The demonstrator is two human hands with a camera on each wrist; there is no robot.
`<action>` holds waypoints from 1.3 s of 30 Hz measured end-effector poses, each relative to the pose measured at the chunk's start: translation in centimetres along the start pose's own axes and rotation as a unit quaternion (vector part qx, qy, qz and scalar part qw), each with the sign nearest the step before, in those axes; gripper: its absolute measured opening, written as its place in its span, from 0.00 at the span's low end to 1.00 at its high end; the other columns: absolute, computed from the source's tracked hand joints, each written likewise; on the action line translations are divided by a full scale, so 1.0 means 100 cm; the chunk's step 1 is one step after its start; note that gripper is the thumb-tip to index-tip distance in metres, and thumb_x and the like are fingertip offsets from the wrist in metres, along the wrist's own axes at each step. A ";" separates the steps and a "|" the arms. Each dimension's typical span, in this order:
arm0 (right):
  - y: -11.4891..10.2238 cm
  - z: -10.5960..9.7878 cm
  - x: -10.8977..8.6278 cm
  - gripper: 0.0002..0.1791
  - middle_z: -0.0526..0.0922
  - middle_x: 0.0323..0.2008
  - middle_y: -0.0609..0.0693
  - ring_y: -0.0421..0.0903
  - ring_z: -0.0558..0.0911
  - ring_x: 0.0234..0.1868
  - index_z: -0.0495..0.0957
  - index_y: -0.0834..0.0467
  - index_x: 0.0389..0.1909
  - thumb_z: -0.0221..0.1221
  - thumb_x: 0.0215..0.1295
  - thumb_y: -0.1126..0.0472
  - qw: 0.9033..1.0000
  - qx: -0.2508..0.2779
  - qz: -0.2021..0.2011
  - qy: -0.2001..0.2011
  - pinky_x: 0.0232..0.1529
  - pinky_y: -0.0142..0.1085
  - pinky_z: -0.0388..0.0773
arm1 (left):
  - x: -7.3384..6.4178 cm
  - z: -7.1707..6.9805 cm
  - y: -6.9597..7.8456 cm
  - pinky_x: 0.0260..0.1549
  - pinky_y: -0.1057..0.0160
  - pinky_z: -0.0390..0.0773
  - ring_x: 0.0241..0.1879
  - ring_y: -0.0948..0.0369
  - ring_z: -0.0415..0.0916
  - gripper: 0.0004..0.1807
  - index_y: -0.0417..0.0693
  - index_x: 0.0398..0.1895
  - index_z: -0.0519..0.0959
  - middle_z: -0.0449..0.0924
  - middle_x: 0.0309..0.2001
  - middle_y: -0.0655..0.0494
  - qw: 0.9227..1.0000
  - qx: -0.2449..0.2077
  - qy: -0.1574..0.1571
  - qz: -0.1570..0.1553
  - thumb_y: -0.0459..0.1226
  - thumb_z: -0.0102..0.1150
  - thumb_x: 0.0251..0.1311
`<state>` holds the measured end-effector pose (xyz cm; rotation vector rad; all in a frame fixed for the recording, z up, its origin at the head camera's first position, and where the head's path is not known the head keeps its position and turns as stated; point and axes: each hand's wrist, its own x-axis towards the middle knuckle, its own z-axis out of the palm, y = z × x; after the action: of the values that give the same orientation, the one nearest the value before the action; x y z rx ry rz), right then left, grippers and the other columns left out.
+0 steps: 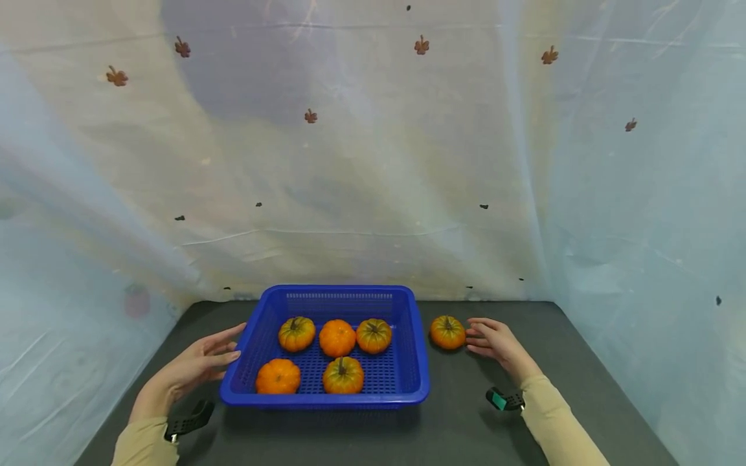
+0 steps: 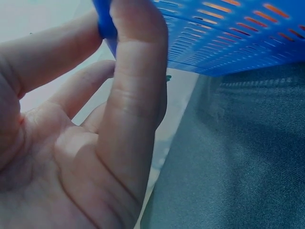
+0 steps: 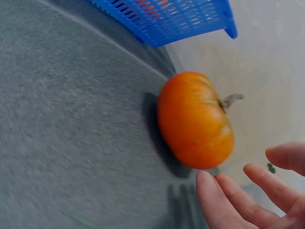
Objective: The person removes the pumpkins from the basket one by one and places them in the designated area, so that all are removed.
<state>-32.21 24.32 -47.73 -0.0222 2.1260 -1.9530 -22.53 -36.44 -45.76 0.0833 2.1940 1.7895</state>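
Note:
A blue plastic basket (image 1: pixel 326 400) stands on the dark table, with several small pumpkins inside, some plain orange and some green-streaked. At its left side my left hand (image 1: pixel 195 366) pinches the rim; the left wrist view shows the blue rim (image 2: pixel 106 21) between thumb and fingers. To the right of the basket lies one more small pumpkin (image 1: pixel 447 332), orange with green streaks and a short stem. My right hand (image 1: pixel 495 343) is just right of this pumpkin, fingers (image 3: pixel 228 191) extended towards it and holding nothing. Whether a fingertip touches it, I cannot tell.
The dark grey tabletop (image 1: pixel 326 440) ends at a pale hanging sheet (image 1: pixel 361 194) behind, and similar sheeting stands at both sides. Small brown leaf shapes dot the sheet. A dark band (image 1: pixel 189 421) circles my left wrist, another (image 1: pixel 506 399) my right.

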 end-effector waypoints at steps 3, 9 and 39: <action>-0.007 -0.005 -0.001 0.28 0.65 0.60 0.73 0.63 0.75 0.56 0.57 0.70 0.69 0.45 0.76 0.58 1.000 -0.019 -0.011 -0.005 0.52 0.48 0.75 | -0.001 -0.001 -0.001 0.49 0.47 0.76 0.53 0.52 0.73 0.39 0.50 0.77 0.46 0.69 0.58 0.43 1.000 0.004 -0.011 0.008 0.40 0.54 0.68; -0.028 -0.009 -0.004 0.29 0.63 0.63 0.72 0.65 0.69 0.60 0.58 0.68 0.68 0.47 0.75 0.54 0.998 -0.038 -0.038 -0.014 0.56 0.50 0.72 | -0.001 -0.001 -0.001 0.49 0.47 0.76 0.52 0.51 0.74 0.39 0.50 0.77 0.47 0.70 0.57 0.44 1.000 -0.002 -0.009 0.004 0.40 0.55 0.68; -0.101 0.088 -0.003 0.24 0.69 0.60 0.69 0.66 0.70 0.60 0.63 0.67 0.66 0.49 0.74 0.59 0.963 -0.104 -0.165 -0.187 0.59 0.56 0.66 | -0.003 0.004 0.001 0.48 0.47 0.77 0.51 0.49 0.76 0.40 0.47 0.76 0.46 0.75 0.54 0.44 1.000 -0.025 -0.002 0.004 0.40 0.55 0.67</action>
<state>-31.76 14.79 -38.36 -0.7670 2.1520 -1.6967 -22.21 -36.13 -45.63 0.0843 2.1484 1.8464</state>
